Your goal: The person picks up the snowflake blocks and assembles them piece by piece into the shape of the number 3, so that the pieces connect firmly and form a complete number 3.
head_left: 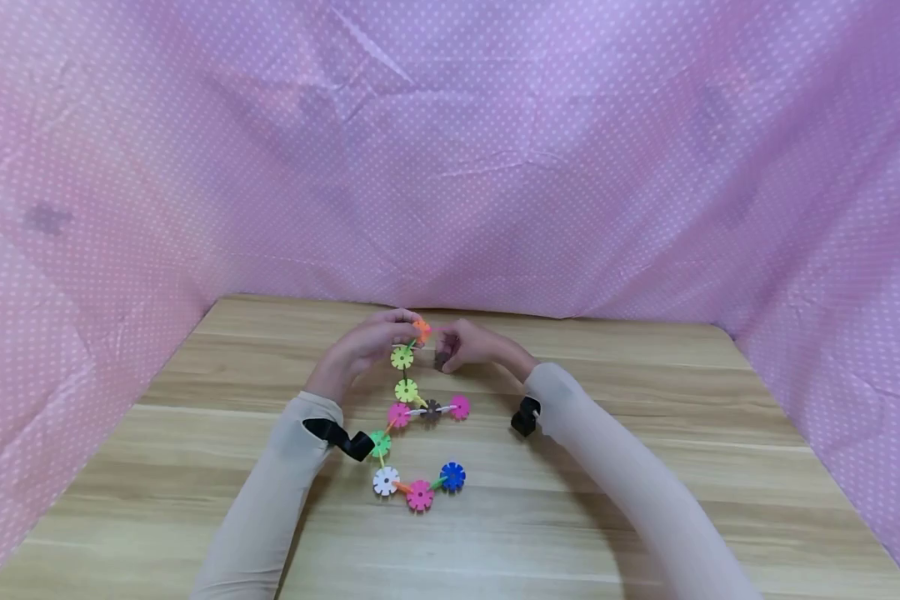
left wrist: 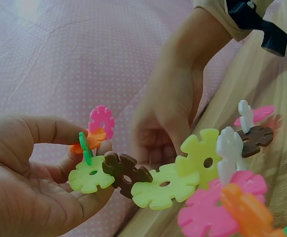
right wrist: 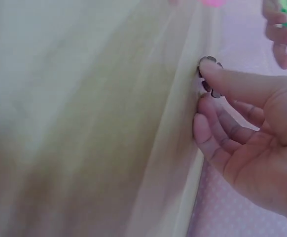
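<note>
A chain of notched, flower-shaped plastic discs lies on the wooden table. At its far end my left hand (head_left: pixel 366 343) grips the linked pieces, its fingers around an orange disc (left wrist: pixel 97 135) and a green disc (left wrist: pixel 86 148). A pink disc (left wrist: pixel 102 121) joins the orange one, and a yellow disc (left wrist: pixel 88 179) sits below the green. Just to the right, apart from the chain, my right hand (head_left: pixel 478 344) pinches a loose dark brown disc (right wrist: pixel 216 93) between thumb and fingers, close above the tabletop. The fingers partly cover this disc.
Nearer to me the chain runs through a green disc (head_left: pixel 379 443), a white disc (head_left: pixel 386 481) and a pink disc (head_left: pixel 420 496) to a blue disc (head_left: pixel 453 477). A side branch ends in another pink disc (head_left: pixel 460 407). Pink dotted cloth (head_left: pixel 495 167) surrounds the table (head_left: pixel 645 417).
</note>
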`<state>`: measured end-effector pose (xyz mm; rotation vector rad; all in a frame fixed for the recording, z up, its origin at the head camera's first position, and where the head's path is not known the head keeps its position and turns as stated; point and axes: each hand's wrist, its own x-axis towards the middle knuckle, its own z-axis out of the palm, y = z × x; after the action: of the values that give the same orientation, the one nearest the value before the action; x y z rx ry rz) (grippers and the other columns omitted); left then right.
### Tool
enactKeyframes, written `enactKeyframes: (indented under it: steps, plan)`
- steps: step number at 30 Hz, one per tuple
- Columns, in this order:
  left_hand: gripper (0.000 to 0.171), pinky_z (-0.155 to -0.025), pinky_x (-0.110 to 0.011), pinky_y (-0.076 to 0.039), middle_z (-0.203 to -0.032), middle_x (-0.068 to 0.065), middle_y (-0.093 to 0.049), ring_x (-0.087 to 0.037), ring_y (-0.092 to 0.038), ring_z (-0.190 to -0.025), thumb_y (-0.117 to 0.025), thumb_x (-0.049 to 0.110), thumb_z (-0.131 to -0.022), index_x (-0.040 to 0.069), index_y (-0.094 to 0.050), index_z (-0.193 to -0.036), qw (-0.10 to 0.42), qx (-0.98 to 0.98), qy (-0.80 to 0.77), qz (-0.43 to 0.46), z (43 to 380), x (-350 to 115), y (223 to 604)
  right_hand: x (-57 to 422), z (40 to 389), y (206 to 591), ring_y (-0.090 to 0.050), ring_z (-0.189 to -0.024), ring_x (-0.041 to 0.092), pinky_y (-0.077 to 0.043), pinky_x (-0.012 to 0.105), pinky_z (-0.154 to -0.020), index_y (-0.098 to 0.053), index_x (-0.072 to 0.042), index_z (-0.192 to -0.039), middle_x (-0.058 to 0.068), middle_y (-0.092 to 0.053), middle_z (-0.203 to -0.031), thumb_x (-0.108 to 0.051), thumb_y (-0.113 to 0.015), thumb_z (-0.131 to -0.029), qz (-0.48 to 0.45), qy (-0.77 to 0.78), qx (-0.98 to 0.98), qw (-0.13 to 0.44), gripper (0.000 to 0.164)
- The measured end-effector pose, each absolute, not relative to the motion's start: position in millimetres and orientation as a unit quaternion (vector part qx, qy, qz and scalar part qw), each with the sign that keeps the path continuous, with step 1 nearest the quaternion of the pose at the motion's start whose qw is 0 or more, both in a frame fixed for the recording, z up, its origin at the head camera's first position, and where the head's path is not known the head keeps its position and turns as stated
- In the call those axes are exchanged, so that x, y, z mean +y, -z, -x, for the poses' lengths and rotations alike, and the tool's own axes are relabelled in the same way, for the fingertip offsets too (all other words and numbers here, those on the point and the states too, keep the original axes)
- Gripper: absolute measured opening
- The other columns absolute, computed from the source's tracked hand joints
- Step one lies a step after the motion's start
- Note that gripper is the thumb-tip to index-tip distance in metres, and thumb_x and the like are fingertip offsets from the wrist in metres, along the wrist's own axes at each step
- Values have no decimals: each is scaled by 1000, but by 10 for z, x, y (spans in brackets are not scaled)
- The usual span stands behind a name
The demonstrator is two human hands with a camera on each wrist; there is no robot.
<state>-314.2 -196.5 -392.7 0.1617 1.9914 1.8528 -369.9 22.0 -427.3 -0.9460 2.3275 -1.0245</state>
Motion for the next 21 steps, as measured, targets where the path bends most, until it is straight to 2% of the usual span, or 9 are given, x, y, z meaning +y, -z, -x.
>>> enactKeyframes:
  steps: [5, 7, 10, 13, 17, 21]
  plan:
    - [12, -101, -34, -42, -102, 6, -66, -14, -60, -97, -58, 6, -100, 11, -61, -110, 205, 702, -679, -60, 3171, -1910, 3991, 413, 3596, 4281, -61, -73, 9, -53, 21, -64, -67, 7, -100, 12, -70, -86, 6, -72, -88, 297, 426, 831, 198, 13]
    - [13, -100, -33, -44, -101, 6, -67, -14, -61, -97, -58, 6, -100, 10, -62, -111, 204, 700, -681, -65, 3175, -1888, 4004, 496, 3562, 4279, -66, -72, 14, -58, 25, -64, -67, 8, -104, 16, -73, -88, 6, -70, -90, 280, 459, 821, 192, 14]
    - [15, -91, -29, -49, -97, 4, -67, -18, -62, -96, -58, 6, -100, 9, -63, -113, 209, 700, -679, -68, 3162, -1861, 4018, 612, 3502, 4255, -73, -76, 24, -63, 34, -68, -69, 7, -111, 18, -75, -92, 5, -68, -92, 248, 506, 806, 180, 19]
    - [15, -85, -27, -52, -94, 3, -67, -23, -62, -100, -58, 8, -101, 8, -64, -115, 214, 705, -673, -69, 3148, -1843, 4016, 698, 3438, 4200, -75, -79, 29, -65, 42, -72, -70, 6, -114, 13, -76, -90, 3, -69, -92, 217, 547, 794, 155, 22]
    - [19, -90, -31, -51, -95, 3, -67, -27, -61, -105, -60, 8, -100, 6, -63, -118, 209, 708, -671, -63, 3139, -1817, 4009, 754, 3349, 4120, -75, -79, 26, -63, 53, -81, -68, 8, -113, 5, -76, -86, 2, -71, -92, 185, 602, 766, 127, 22]
    - [28, -96, -34, -48, -99, 4, -67, -23, -60, -105, -60, 9, -99, 1, -61, -126, 204, 715, -667, -57, 3134, -1786, 4014, 745, 3280, 4089, -76, -82, 21, -55, 61, -95, -64, 8, -111, 3, -75, -87, 4, -68, -93, 164, 662, 718, 135, 19]
